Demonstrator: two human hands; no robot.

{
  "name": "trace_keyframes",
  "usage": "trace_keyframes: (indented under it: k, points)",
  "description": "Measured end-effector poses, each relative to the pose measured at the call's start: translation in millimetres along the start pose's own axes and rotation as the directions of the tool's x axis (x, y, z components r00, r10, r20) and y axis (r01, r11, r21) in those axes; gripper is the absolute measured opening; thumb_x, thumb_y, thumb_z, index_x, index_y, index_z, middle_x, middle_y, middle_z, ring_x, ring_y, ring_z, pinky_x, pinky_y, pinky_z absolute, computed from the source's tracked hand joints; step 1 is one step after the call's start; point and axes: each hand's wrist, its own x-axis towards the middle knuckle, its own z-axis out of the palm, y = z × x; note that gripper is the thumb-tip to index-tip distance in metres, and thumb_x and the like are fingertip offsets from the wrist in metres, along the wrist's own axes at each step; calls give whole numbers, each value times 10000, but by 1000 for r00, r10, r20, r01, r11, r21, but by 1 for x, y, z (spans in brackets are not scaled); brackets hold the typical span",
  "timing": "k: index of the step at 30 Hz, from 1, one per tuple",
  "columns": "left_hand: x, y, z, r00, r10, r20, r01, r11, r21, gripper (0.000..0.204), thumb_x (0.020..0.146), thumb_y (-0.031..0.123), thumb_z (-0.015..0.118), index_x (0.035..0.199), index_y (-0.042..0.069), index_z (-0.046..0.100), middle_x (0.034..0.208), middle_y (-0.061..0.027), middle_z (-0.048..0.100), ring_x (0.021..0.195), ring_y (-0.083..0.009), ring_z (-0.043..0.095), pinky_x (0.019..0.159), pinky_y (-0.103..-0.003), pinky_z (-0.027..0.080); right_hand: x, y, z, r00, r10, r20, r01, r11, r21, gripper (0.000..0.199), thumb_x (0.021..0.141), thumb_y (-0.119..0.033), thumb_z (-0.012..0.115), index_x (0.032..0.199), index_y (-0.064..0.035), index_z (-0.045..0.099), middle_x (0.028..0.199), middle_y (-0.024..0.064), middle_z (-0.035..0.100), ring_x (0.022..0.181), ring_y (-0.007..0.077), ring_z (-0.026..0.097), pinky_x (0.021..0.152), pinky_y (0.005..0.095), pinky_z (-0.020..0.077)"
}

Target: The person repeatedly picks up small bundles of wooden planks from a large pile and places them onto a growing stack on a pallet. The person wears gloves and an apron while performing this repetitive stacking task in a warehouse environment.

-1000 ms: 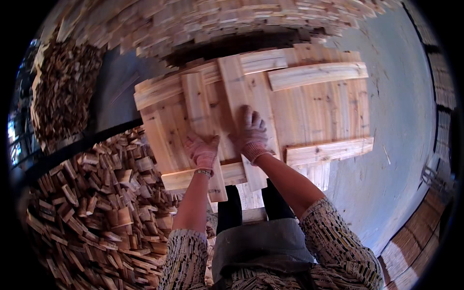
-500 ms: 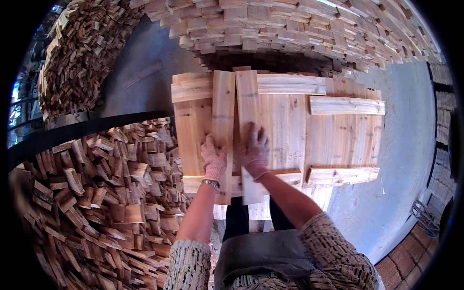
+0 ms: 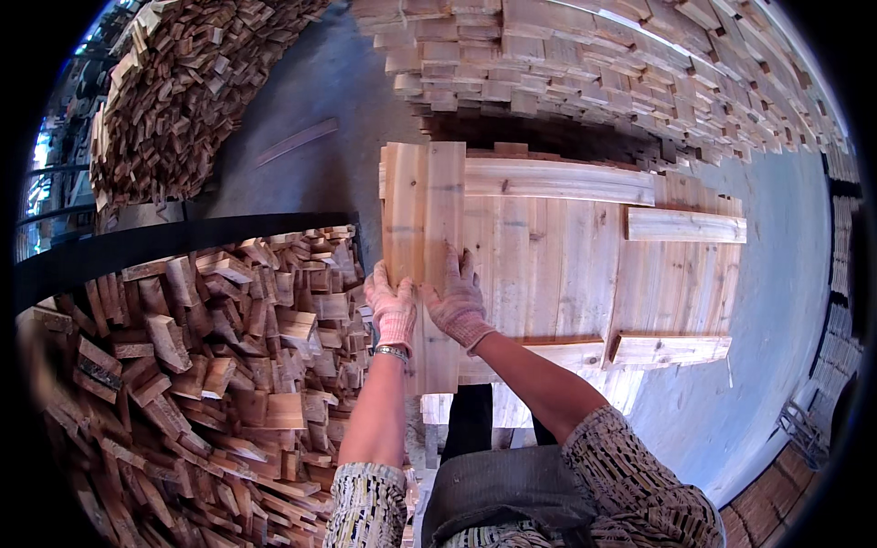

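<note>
Two long planks, a left plank [image 3: 405, 201] and a right plank [image 3: 446, 201], lie side by side across the left end of a panel of pale boards [image 3: 539, 265]. My left hand [image 3: 391, 301], in a pinkish work glove, rests at the left plank's outer edge, its fingers stretched forward. My right hand [image 3: 457, 300], gloved the same way, lies over the right plank with its fingers spread. Both hands touch the wood, with their thumbs toward each other. Crosswise on the panel are an upper batten [image 3: 557, 180] and a lower batten [image 3: 557, 352].
On the right part of the panel lie two short battens, an upper one [image 3: 685, 226] and a lower one [image 3: 671, 349]. Wood offcuts fill a dark-rimmed bin [image 3: 183, 233] at left. Stacked boards [image 3: 548, 64] stand beyond the panel, and another offcut heap [image 3: 174, 100] is at far left.
The two planks have closed the gap between them and now sit edge to edge at the panel's left end. My hands have come closer together. The whole view has shifted.
</note>
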Motion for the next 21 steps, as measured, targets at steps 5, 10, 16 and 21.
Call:
trace_keyframes:
  k: [5,10,16,21]
  points:
    - [10,-9,0,985,-14,171,108,824,-556,566,873,-6,658,1402,35,461,1263,-150,622,1115,-215,605,967,-308,481,1,-21,-8,991,95,90,-92,995,-36,909,847,-451,677,1555,-144,196,1558,296,235,1324,511,404,1079,530,411]
    - [22,-20,8,993,-7,122,62,890,-451,637,841,60,725,1416,-2,456,1324,-192,610,1174,-242,605,1025,-330,455,4,-22,-12,998,19,62,-14,997,-77,921,841,-481,674,1552,-124,210,1554,322,227,1331,518,392,1080,531,407]
    - [20,-30,15,998,43,43,-35,987,-157,752,799,275,773,1457,126,441,1258,-239,638,1176,-397,614,1000,-443,490,5,-15,-20,976,-20,217,59,983,-173,1075,804,-563,687,1574,-48,141,1580,343,177,1357,510,365,1150,486,331]
    - [30,31,-31,930,-142,340,108,987,118,735,846,368,722,1467,170,382,1276,-205,639,1197,-370,607,1016,-450,476,32,7,-41,911,-172,374,260,945,-200,1074,787,-494,707,1580,-45,136,1580,346,172,1423,475,311,1188,459,286]
